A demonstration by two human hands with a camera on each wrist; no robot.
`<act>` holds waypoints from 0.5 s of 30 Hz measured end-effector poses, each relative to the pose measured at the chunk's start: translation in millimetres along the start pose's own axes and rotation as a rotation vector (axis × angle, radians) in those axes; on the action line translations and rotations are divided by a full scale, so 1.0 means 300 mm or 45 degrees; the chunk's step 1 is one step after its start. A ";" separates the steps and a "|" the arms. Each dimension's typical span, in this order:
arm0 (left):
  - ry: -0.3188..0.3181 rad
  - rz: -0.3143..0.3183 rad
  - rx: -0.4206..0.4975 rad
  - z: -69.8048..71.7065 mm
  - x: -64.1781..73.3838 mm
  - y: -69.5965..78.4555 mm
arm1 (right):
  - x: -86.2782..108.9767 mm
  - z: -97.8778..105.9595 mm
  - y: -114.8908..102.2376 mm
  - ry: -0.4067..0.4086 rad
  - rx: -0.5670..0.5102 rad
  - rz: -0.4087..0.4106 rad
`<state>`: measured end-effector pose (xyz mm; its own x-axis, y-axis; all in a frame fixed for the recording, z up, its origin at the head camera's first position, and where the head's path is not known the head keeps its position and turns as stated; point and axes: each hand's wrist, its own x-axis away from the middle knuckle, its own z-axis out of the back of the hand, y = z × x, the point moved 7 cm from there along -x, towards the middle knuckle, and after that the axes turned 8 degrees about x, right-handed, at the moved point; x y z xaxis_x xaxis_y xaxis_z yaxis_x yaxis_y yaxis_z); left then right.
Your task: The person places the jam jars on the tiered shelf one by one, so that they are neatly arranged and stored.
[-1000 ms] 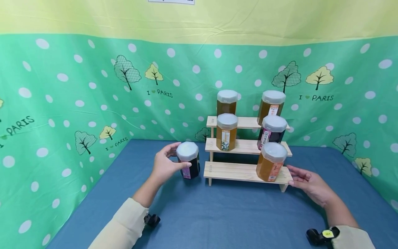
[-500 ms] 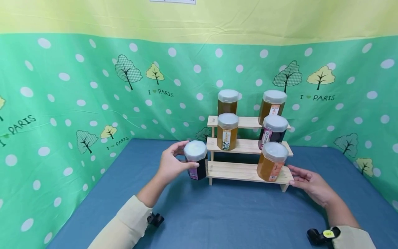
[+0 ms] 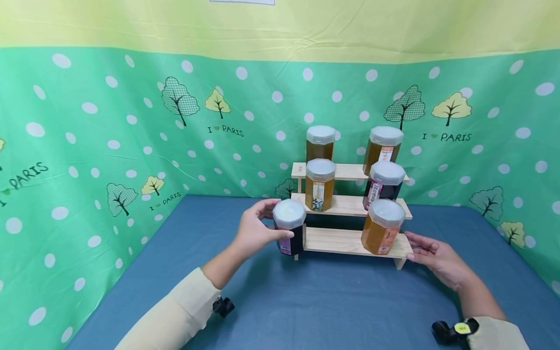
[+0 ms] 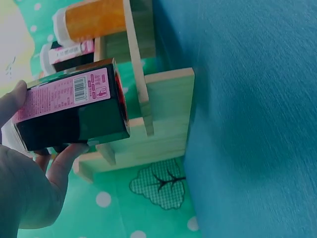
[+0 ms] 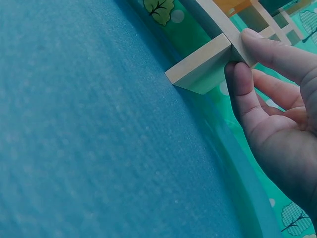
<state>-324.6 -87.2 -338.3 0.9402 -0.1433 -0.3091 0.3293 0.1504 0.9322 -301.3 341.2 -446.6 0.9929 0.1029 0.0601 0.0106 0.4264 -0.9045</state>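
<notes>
My left hand (image 3: 257,232) grips a dark eight-sided jar (image 3: 289,214) with a frosted white lid and a purple-pink label. The jar overlaps the left end of the lowest step of a three-tier wooden display stand (image 3: 332,240). In the left wrist view the jar (image 4: 74,106) is held from its lid end, with its base beside the stand's planks (image 4: 168,94). At the other end, my right hand (image 3: 442,262) pinches the corner of that lowest step. Seen from the right wrist, thumb and fingers hold the plank's end (image 5: 233,39) just above its leg.
An amber jar (image 3: 379,233) stands at the right of the lowest step. On the middle step are a golden jar (image 3: 319,192) and another dark jar (image 3: 385,182). Two brown jars, left (image 3: 319,143) and right (image 3: 382,150), stand on top. Blue cloth (image 3: 332,306) covers the table.
My left hand has carried the dark jar rightward, from beside the stand to in front of the lowest step's left end. The right hand has stayed at the stand's right corner.
</notes>
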 end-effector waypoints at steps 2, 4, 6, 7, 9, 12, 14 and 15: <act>-0.025 -0.008 0.000 -0.018 -0.003 0.000 | 0.000 0.001 0.001 0.002 0.000 0.000; -0.047 -0.021 -0.001 -0.035 -0.007 -0.002 | -0.001 0.001 0.002 0.003 -0.001 0.000; -0.067 -0.037 -0.005 -0.052 -0.012 -0.003 | -0.001 0.002 0.003 0.006 -0.001 0.001; -0.077 -0.041 -0.008 -0.060 -0.014 -0.005 | -0.001 0.002 0.003 0.006 -0.001 0.001; -0.093 -0.049 -0.004 -0.076 -0.020 -0.006 | -0.001 0.003 0.003 0.008 0.003 0.002; -0.113 -0.051 -0.003 -0.098 -0.025 -0.010 | -0.001 0.004 0.003 0.008 0.007 0.005; -0.120 -0.048 -0.006 -0.111 -0.028 -0.012 | -0.001 0.003 0.002 0.007 0.006 0.005; -0.121 -0.046 -0.008 -0.117 -0.030 -0.014 | 0.000 0.003 0.002 0.006 0.005 0.006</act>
<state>-331.3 -52.3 -346.0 0.9151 -0.2412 -0.3230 0.3638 0.1492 0.9194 -301.5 342.2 -446.7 0.9935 0.1005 0.0541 0.0058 0.4292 -0.9032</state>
